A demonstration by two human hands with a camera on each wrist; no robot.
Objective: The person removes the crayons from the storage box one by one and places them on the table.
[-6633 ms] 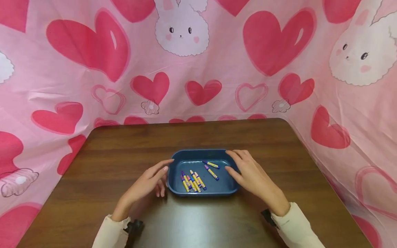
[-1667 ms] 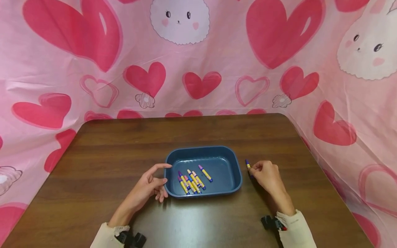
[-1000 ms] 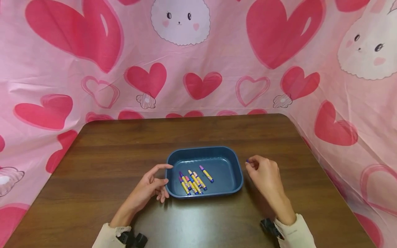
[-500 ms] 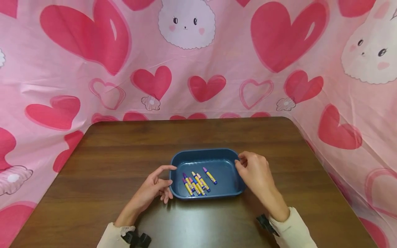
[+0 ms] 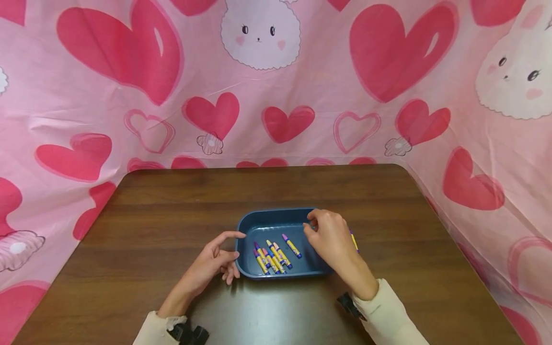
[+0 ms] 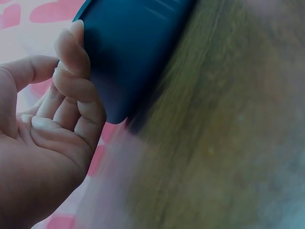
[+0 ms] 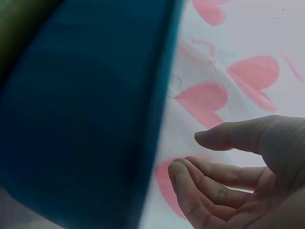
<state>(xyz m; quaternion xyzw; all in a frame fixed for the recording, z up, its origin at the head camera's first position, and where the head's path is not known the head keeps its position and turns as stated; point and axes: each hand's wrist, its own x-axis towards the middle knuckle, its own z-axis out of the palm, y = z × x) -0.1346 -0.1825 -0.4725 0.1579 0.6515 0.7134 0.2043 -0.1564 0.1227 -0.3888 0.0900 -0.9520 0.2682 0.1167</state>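
Observation:
A dark blue tray (image 5: 280, 277) holds several yellow-wrapped crayons. Most lie bunched at its near left, where one crayon (image 5: 260, 261) touches others; a purple-tipped crayon (image 5: 292, 246) lies apart from them. My left hand (image 5: 211, 261) pinches the tray's left rim, also seen with the curled left fingers (image 6: 78, 98) in the left wrist view. Above the tray's right side hovers my right hand (image 5: 332, 239), thumb and fingers apart with nothing between them. Partly hidden behind that hand, another crayon (image 5: 354, 241) lies on the table, right of the tray.
The brown wooden table (image 5: 172, 201) extends around the tray on every side. Behind it and at both sides hangs a pink cloth (image 5: 327, 72) with hearts and rabbits. A black wrist camera (image 5: 188, 334) sits under the left wrist.
A crayon has gone from the tray to the table on the right. My right hand has let go of it and moved left over the tray. The left hand stays at the rim.

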